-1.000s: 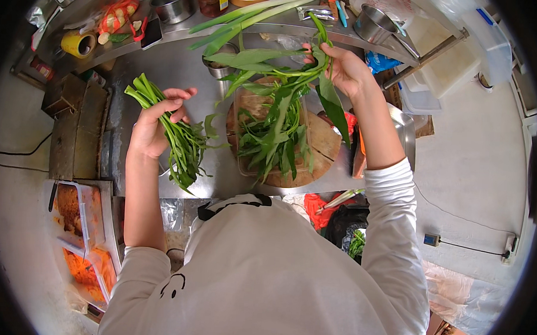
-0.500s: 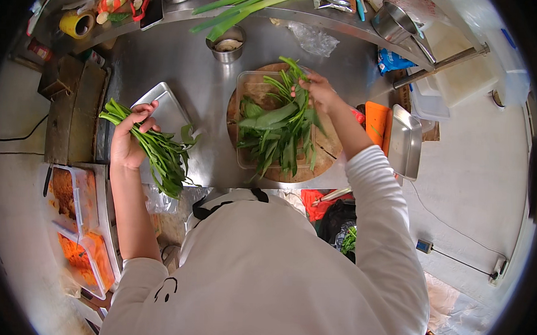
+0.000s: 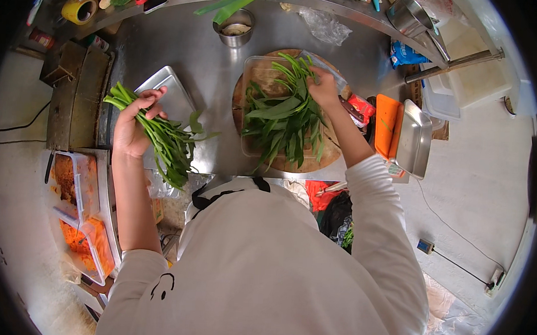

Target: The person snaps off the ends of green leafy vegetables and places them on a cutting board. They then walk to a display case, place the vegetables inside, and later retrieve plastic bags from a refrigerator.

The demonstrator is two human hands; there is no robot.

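Observation:
My left hand (image 3: 135, 126) is closed around the stems of a bunch of leafy greens (image 3: 168, 151), which look like water spinach; the leaves hang to the right. A second pile of the same greens (image 3: 278, 117) lies in a clear plastic container (image 3: 246, 77) on a round wooden chopping board (image 3: 239, 100). At that pile's upper right, my right hand (image 3: 323, 88) grips the stem ends, its fingertips partly hidden. Beneath my right wrist a cleaver rests on the board, its blade (image 3: 327, 63) pointing away and its dark handle (image 3: 350, 109) to the right.
A metal tray (image 3: 170, 82) sits beside my left hand. A steel bowl (image 3: 234, 29) and crumpled clear plastic (image 3: 325, 26) are at the back. To the right stand an orange container (image 3: 386, 125) and another metal tray (image 3: 415, 138). A raised shelf (image 3: 185, 5) spans the far edge.
My right hand has come down slightly with the greens, which now lie lower in the container. The left hand still holds its bunch, hardly moved. The view has shifted a little, and the cleaver shows more.

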